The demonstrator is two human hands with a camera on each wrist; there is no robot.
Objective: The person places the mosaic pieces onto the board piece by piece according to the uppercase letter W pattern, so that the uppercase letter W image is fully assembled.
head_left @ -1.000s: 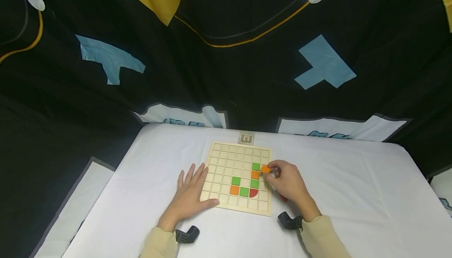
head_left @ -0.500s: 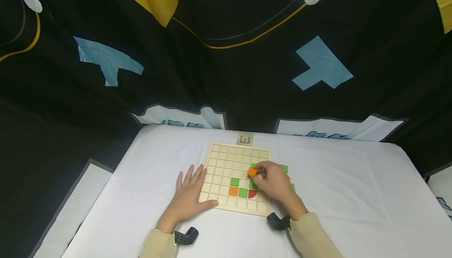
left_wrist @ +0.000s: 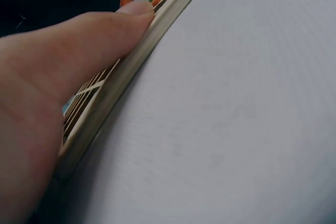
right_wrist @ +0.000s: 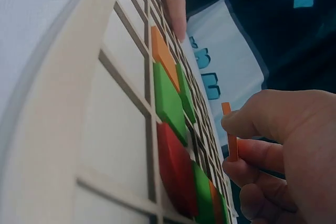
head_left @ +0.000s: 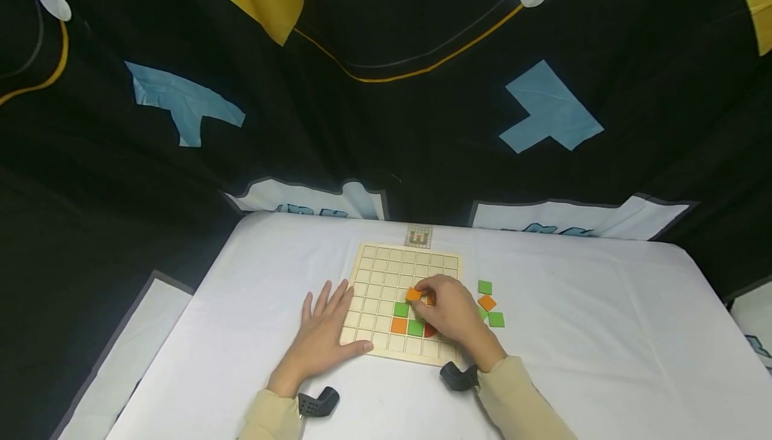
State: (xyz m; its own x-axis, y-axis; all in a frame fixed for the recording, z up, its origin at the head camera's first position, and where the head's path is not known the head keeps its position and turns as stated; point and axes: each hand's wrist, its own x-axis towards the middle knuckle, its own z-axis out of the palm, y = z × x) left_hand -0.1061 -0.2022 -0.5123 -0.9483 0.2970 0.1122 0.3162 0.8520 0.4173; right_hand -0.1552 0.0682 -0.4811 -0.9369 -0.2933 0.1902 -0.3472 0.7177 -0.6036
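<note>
A square orange tile (head_left: 413, 294) is pinched between thumb and fingers of my right hand (head_left: 454, 316), above the pale wooden grid board (head_left: 376, 266). The right wrist view shows this tile (right_wrist: 231, 135) edge-on, apart from the board. Below it, set in squares, are a green tile (head_left: 401, 309), an orange tile (head_left: 399, 325), another green tile (head_left: 415, 328) and a red rounded tile (head_left: 429, 331), partly covered by the right hand. My left hand (head_left: 319, 339) lies spread at the board's left side, its thumb (left_wrist: 100, 38) on the near rim.
Right of the board lie loose tiles on the white tablecloth (head_left: 603, 333): a green one (head_left: 485, 287), an orange one (head_left: 486, 303) and more green ones (head_left: 496, 319). A small pattern card (head_left: 418, 236) sits behind the board. A dark curtain (head_left: 386, 138) hangs beyond the table.
The right hand has carried the orange tile leftward from the board's right edge to over its middle, uncovering the loose tiles at the right. The left hand stays in place.
</note>
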